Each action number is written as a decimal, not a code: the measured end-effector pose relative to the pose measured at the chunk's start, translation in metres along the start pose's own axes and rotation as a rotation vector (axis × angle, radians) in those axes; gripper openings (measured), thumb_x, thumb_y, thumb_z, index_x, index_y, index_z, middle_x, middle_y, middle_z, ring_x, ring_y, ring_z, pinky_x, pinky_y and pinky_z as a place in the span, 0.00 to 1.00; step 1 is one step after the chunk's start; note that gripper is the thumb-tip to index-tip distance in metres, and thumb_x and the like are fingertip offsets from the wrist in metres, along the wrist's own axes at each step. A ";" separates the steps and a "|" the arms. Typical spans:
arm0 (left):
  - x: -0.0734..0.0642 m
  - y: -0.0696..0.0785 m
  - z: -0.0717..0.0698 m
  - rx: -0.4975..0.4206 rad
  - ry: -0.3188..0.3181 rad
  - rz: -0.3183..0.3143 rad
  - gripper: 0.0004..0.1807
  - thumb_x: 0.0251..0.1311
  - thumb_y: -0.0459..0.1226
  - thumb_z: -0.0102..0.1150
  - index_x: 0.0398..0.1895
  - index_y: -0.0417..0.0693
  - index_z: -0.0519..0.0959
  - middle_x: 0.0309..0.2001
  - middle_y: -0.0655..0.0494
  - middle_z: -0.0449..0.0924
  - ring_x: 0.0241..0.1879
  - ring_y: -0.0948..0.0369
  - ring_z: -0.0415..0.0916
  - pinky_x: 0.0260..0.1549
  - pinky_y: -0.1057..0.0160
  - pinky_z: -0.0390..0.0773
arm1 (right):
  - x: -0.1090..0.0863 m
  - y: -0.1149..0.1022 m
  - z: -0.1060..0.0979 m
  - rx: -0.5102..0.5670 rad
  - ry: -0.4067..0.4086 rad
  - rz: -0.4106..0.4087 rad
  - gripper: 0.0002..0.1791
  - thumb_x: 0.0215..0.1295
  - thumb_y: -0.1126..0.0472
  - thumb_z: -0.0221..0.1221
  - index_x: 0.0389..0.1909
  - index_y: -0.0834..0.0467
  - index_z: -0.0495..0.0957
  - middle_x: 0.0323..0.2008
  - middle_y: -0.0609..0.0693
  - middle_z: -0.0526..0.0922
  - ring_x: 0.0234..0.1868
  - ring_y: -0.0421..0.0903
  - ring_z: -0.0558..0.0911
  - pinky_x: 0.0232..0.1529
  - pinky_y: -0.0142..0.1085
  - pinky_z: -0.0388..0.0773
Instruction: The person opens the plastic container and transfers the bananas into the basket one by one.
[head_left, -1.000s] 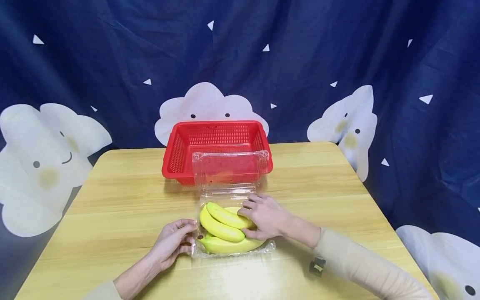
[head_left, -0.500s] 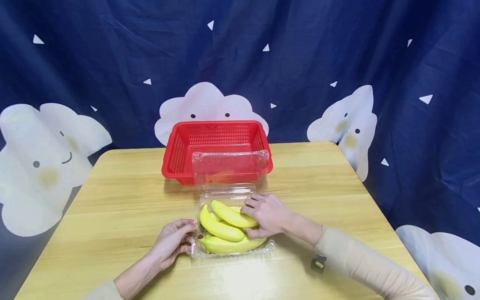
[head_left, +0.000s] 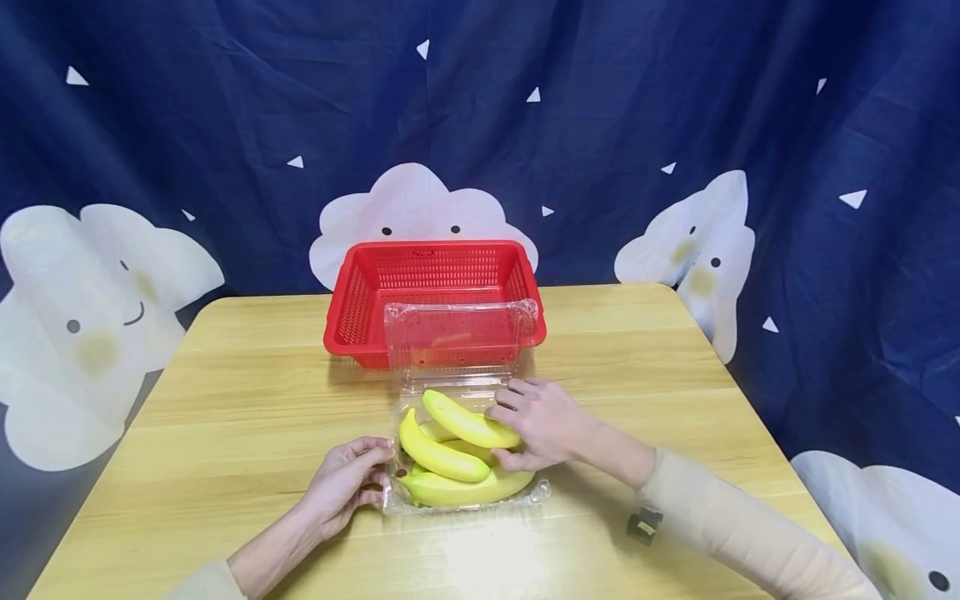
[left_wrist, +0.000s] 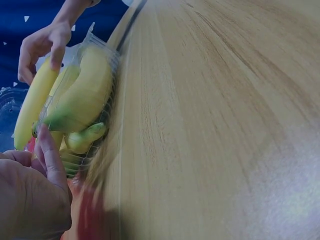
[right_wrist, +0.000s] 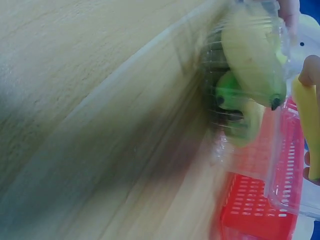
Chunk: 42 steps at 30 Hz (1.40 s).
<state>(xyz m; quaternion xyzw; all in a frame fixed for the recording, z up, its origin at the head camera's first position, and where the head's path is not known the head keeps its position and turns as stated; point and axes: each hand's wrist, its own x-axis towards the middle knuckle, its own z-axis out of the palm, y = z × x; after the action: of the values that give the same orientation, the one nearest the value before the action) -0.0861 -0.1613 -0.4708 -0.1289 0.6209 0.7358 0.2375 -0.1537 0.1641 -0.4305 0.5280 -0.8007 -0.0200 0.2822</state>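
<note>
A clear plastic clamshell box (head_left: 397, 498) with several yellow bananas stands on the table, its lid (head_left: 457, 337) tilted up at the back. My right hand (head_left: 546, 423) grips one banana (head_left: 467, 422) at its right end, thumb on the near side and fingers over the far side. That banana (left_wrist: 34, 100) is raised above the others in the left wrist view. Below it in the box lie a curved banana (head_left: 438, 454) and a front banana (head_left: 465, 490). At the box's left edge my left hand (head_left: 347, 483) holds the wall between thumb and fingers.
A red perforated plastic basket (head_left: 341, 337) stands right behind the box, partly seen through the raised lid. The wooden table (head_left: 637, 358) reaches back to a dark blue curtain (head_left: 600, 125) with white cloud prints.
My right hand has taken one banana up off the pile, towards the back and slightly right, uncovering more fruit underneath. The left hand and the box have stayed in place.
</note>
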 end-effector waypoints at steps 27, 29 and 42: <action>-0.001 0.000 0.001 0.005 0.004 0.008 0.04 0.71 0.35 0.60 0.46 0.47 0.79 0.31 0.64 0.79 0.25 0.70 0.77 0.22 0.72 0.85 | -0.010 0.034 -0.052 -0.032 0.034 0.055 0.26 0.47 0.37 0.68 0.40 0.51 0.84 0.33 0.45 0.84 0.31 0.45 0.80 0.24 0.32 0.78; -0.001 0.000 0.000 0.000 -0.002 0.009 0.04 0.71 0.35 0.59 0.45 0.48 0.80 0.31 0.64 0.79 0.25 0.70 0.77 0.22 0.73 0.85 | -0.011 0.038 -0.055 -0.034 0.027 0.062 0.26 0.46 0.37 0.69 0.40 0.51 0.84 0.32 0.45 0.82 0.31 0.45 0.79 0.24 0.33 0.78; -0.001 0.001 0.002 0.009 0.034 -0.003 0.10 0.69 0.33 0.60 0.51 0.41 0.77 0.32 0.58 0.82 0.24 0.69 0.76 0.20 0.73 0.83 | -0.013 0.064 -0.075 -0.015 0.095 0.096 0.24 0.44 0.44 0.71 0.39 0.55 0.84 0.30 0.48 0.81 0.29 0.47 0.78 0.24 0.36 0.78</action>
<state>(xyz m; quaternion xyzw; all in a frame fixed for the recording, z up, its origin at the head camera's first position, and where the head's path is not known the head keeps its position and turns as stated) -0.0860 -0.1592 -0.4689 -0.1415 0.6279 0.7304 0.2286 -0.1677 0.2234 -0.3523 0.4870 -0.8107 0.0127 0.3247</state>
